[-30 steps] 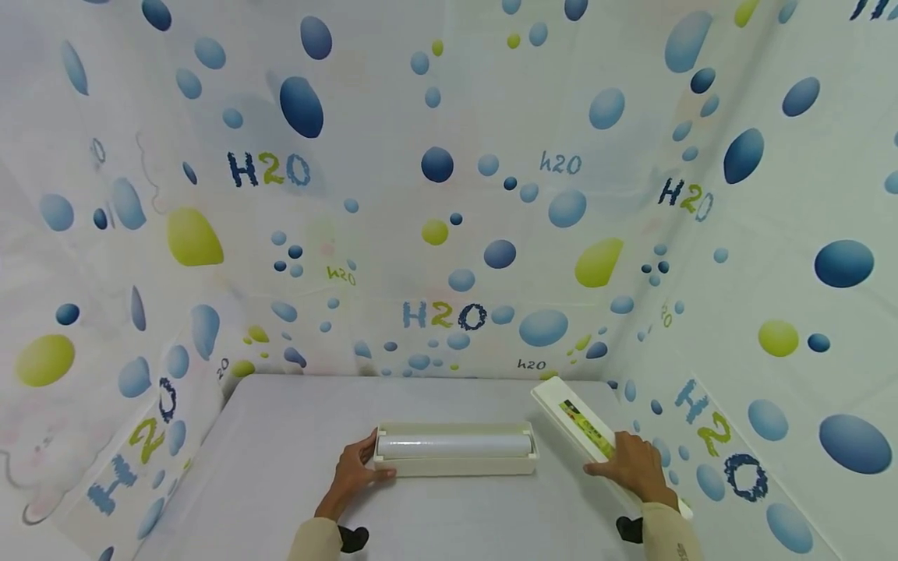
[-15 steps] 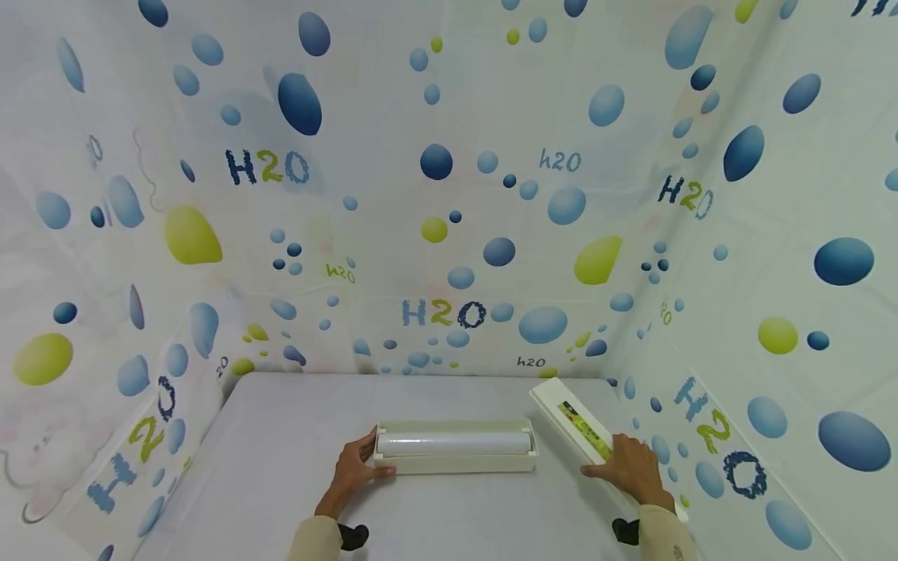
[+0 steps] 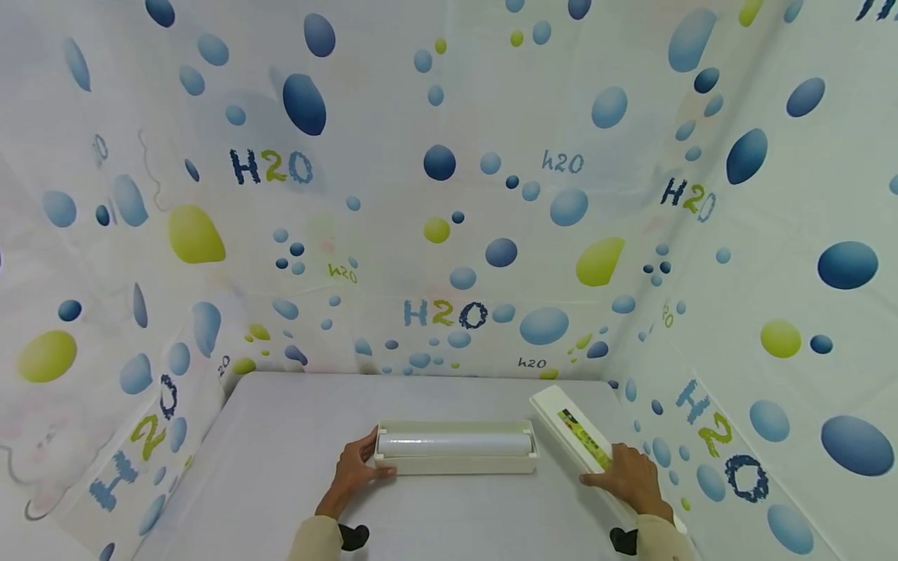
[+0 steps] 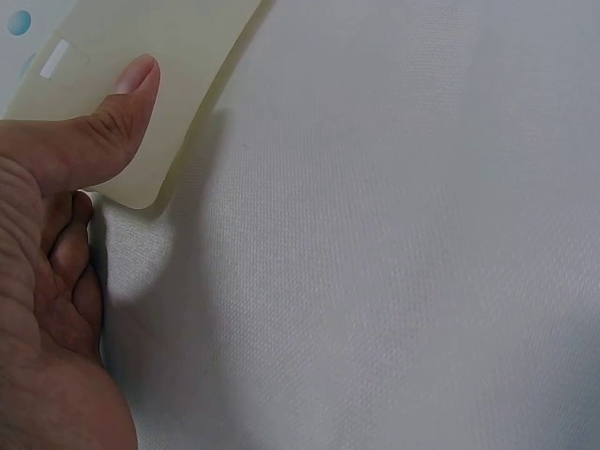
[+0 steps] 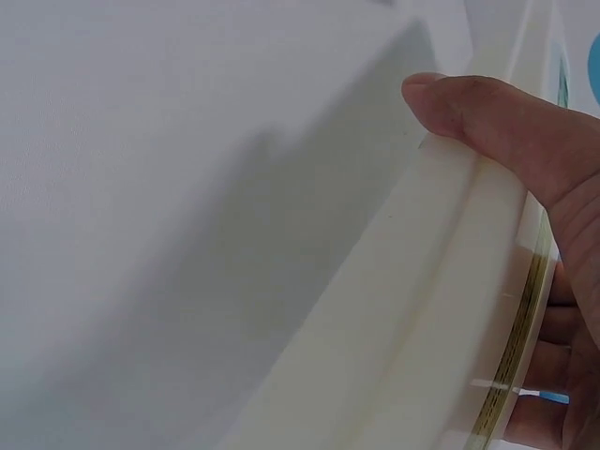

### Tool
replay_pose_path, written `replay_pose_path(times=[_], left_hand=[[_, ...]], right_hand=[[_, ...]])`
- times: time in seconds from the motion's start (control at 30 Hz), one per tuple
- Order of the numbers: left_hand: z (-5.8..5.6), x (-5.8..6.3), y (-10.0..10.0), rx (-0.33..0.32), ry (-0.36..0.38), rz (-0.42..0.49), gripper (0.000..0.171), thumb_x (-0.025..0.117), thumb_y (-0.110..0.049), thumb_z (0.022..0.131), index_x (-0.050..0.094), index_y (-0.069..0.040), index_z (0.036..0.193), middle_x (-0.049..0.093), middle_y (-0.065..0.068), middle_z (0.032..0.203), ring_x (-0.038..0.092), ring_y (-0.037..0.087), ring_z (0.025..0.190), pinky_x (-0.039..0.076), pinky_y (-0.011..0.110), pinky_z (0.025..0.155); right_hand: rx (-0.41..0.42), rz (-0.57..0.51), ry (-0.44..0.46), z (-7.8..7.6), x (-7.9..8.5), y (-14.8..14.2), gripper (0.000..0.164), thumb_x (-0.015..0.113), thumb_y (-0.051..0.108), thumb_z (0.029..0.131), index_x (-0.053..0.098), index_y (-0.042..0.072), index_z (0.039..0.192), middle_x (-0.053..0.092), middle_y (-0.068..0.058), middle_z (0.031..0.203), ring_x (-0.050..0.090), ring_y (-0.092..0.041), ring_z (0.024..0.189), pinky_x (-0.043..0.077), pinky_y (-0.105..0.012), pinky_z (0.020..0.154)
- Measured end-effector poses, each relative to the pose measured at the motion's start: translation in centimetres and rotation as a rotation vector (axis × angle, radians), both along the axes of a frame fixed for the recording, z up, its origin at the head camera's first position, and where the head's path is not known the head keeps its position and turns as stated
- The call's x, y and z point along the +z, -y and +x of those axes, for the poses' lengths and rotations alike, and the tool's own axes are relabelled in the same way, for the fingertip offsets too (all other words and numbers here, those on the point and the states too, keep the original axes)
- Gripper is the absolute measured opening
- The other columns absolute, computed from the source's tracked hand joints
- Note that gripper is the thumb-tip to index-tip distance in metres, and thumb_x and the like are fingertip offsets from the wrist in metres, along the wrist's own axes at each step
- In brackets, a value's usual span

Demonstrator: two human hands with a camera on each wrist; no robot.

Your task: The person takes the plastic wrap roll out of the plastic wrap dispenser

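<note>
In the head view a long cream plastic box lies crosswise on the table, its top off. Inside it runs a shiny roll of plastic wrap. My left hand grips the box's left end, thumb in front and fingers behind. The left wrist view shows that thumb pressed flat on the cream wall. To the right, my right hand holds the long cream lid, which slants away and bears a yellow-green label. In the right wrist view the thumb lies over the lid's edge, fingers curled around the far side.
A white cloth covers the table. Sheets printed with bubbles and "H2O" form the back wall and both side walls, and the right one rises close beside my right hand.
The lid's far end has dropped a little and come slightly toward me, with my right hand shifting slightly left. My left hand and the box stay where they were.
</note>
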State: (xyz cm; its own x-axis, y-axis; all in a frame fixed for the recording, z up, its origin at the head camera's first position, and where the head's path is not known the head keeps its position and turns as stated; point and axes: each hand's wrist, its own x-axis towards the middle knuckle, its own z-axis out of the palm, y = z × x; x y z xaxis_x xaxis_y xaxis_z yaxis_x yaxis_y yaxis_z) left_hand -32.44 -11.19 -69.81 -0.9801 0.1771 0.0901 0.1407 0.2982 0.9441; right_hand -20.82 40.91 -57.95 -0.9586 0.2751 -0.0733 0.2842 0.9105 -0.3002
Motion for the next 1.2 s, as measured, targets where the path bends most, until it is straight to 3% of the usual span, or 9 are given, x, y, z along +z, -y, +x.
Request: replay_pose_path(times=[0.17,0.7,0.83,0.9,0.93,1.07,1.2], left_hand=[[0.0,0.2,0.1,-0.017,0.028,0.011,0.112,0.105,-0.013,0.067,0.046,0.008,0.159,0.051,0.025,0.163,0.054,0.049,0.15,0.041,0.058,0.125],[0.1,0.8,-0.1,-0.02,0.055,0.003,0.11,0.104,-0.009,0.07,0.044,0.007,0.161,0.049,0.023,0.164,0.051,0.047,0.153,0.038,0.057,0.128],[0.0,0.8,-0.1,-0.018,0.069,0.01,0.11,0.104,-0.01,0.07,0.045,0.005,0.161,0.05,0.022,0.165,0.051,0.045,0.154,0.042,0.036,0.128],[0.0,0.7,0.0,-0.021,0.061,0.017,0.109,0.104,-0.009,0.069,0.045,0.005,0.161,0.05,0.023,0.164,0.051,0.046,0.153,0.043,0.034,0.128],[-0.1,0.6,0.0,-0.025,0.047,0.009,0.109,0.104,-0.01,0.069,0.046,0.006,0.16,0.051,0.024,0.163,0.052,0.047,0.152,0.044,0.035,0.127],[0.0,0.6,0.0,-0.018,0.038,0.002,0.109,0.104,-0.011,0.068,0.047,0.007,0.159,0.051,0.025,0.162,0.053,0.048,0.151,0.04,0.057,0.127],[-0.1,0.6,0.0,-0.013,0.054,0.002,0.11,0.104,-0.011,0.069,0.045,0.006,0.16,0.05,0.023,0.164,0.052,0.047,0.152,0.037,0.059,0.128]], right_hand=[[-0.006,0.0,-0.008,0.1,-0.6,0.0,0.072,0.098,0.054,0.07,0.069,-0.003,0.102,0.066,-0.005,0.077,0.059,-0.02,0.067,0.046,-0.031,0.056],[-0.013,-0.021,0.025,0.6,-0.6,0.0,0.076,0.096,0.056,0.073,0.068,-0.007,0.107,0.067,-0.007,0.079,0.06,-0.022,0.067,0.051,-0.034,0.057],[-0.008,-0.012,0.026,0.7,-0.6,0.1,0.075,0.095,0.057,0.074,0.068,-0.006,0.105,0.066,-0.007,0.079,0.059,-0.021,0.067,0.049,-0.033,0.057],[-0.001,-0.003,0.02,0.8,-0.7,0.1,0.073,0.094,0.057,0.074,0.068,-0.005,0.103,0.065,-0.007,0.078,0.059,-0.021,0.067,0.047,-0.032,0.056],[0.003,-0.001,0.017,0.9,-0.8,0.1,0.073,0.094,0.057,0.074,0.068,-0.004,0.102,0.065,-0.007,0.078,0.059,-0.021,0.067,0.047,-0.032,0.056],[0.006,-0.004,0.009,1.1,-0.9,0.2,0.071,0.095,0.056,0.073,0.068,-0.004,0.101,0.064,-0.006,0.077,0.058,-0.021,0.066,0.046,-0.032,0.055],[-0.006,-0.013,0.019,1.0,-1.1,0.3,0.072,0.096,0.055,0.072,0.068,-0.004,0.102,0.065,-0.006,0.077,0.059,-0.02,0.066,0.047,-0.031,0.055]])
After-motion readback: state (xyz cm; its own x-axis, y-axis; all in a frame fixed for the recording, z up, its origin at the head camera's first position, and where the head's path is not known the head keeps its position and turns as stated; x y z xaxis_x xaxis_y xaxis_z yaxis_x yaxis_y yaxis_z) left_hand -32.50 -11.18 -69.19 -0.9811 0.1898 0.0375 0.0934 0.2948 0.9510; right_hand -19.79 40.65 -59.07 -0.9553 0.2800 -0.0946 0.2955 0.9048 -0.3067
